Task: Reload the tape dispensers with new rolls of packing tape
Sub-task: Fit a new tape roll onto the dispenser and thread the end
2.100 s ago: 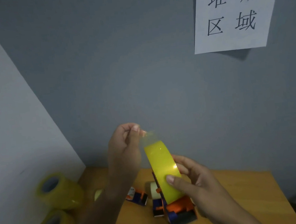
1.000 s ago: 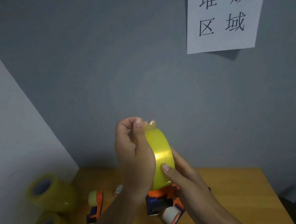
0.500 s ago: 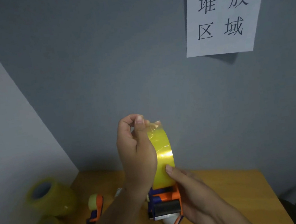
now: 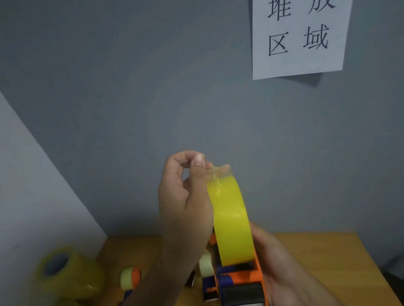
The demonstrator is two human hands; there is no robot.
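Head view. Left hand (image 4: 184, 199) pinching clear loose tape end (image 4: 217, 173) btwn thumb and curled fingers, right at top of yellow tape roll (image 4: 230, 221). Right hand (image 4: 281, 274) curled round orange tape dispenser (image 4: 239, 283) from its right side and underneath, palm against the frame; fingertips hidden behind it.

Roll: glossy, smooth, translucent yellow film, round, seen edge-on, seated upright in the dispenser, held up above wooden table (image 4: 332, 263). Loose end clear, slightly crinkled, lifted off the roll surface. Dispenser: hard orange plastic frame w/ blue parts, black matte roller below the roll, shiny metal strip under that.

Relative to the held dispenser: 2 spare tape rolls (image 4: 70, 272) far left, by the pale side wall, chunky cylinders, dull yellow, grey hollow cores, one below the other; look blurred. 1 small dispenser (image 4: 130, 278) left on the table, orange and blue, w/ pale narrow core on it. Another pale core (image 4: 205, 264) just left of the frame, partly hidden by the left forearm; more blue/orange bits beneath it, count unclear. Table: warm wood-tone top, smooth, flat.

Up and right: 1 white paper sign (image 4: 302, 22) on the grey matte wall, black printed characters, bottom edge lifting a bit off the wall, shadow beneath.
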